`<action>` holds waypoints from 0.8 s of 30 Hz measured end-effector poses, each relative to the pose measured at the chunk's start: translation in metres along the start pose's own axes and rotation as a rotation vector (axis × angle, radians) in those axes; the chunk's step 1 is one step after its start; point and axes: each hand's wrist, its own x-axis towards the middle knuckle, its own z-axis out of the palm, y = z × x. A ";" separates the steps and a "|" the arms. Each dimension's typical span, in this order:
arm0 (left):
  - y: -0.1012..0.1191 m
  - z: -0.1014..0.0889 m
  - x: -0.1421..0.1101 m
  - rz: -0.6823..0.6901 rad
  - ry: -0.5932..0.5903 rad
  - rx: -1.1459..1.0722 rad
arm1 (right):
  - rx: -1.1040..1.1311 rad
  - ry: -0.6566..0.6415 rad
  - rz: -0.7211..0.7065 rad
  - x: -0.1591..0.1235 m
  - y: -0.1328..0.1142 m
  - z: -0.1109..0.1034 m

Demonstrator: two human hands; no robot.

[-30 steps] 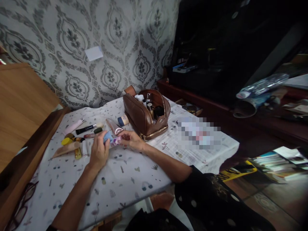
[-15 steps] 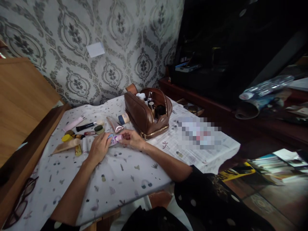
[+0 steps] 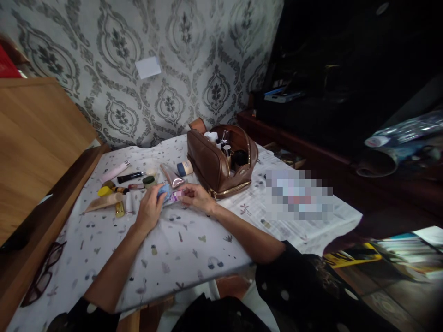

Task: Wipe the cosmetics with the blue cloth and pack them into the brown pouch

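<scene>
My left hand [image 3: 151, 206] and my right hand [image 3: 196, 198] meet above the cloth-covered table, in front of the cosmetics. Between them they grip a small blue-and-pink item [image 3: 176, 196]; its exact kind I cannot make out. Left fingers close on the blue end, right fingertips pinch the pink end. Just behind the hands lies a pinkish squeeze tube [image 3: 172, 175], near a jar with a dark blue band [image 3: 184, 168]. The brown makeup bag [image 3: 207, 161] stands unzipped behind my right hand, with several bottles [image 3: 226, 151] inside.
Left of my hands lie several cosmetics, among them a beige tube [image 3: 104, 202], a black tube [image 3: 130, 177] and a pale pink tube [image 3: 116, 171]. Glasses [image 3: 43, 275] rest at the table's left edge. A blurred-out object [image 3: 299, 193] lies on the right.
The view has swung slightly left, so everything sits further right. More of the item's blue part shows between my hands, and both hands still hold it.
</scene>
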 end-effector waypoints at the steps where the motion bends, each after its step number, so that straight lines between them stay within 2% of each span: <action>1: 0.005 0.002 0.000 0.043 -0.022 -0.025 | 0.004 0.001 -0.003 0.000 0.000 0.000; 5: 0.014 0.009 0.000 0.153 -0.153 -0.067 | 0.019 0.016 -0.004 -0.001 0.001 0.000; 12: -0.014 0.001 0.002 0.015 -0.240 0.060 | -0.035 0.030 0.005 0.000 0.002 -0.002; 18: -0.022 -0.002 0.003 -0.017 -0.172 0.178 | -0.113 0.023 0.039 -0.004 -0.002 -0.003; 24: 0.002 -0.006 0.003 0.036 -0.006 0.034 | -0.088 0.033 -0.011 -0.005 -0.008 0.000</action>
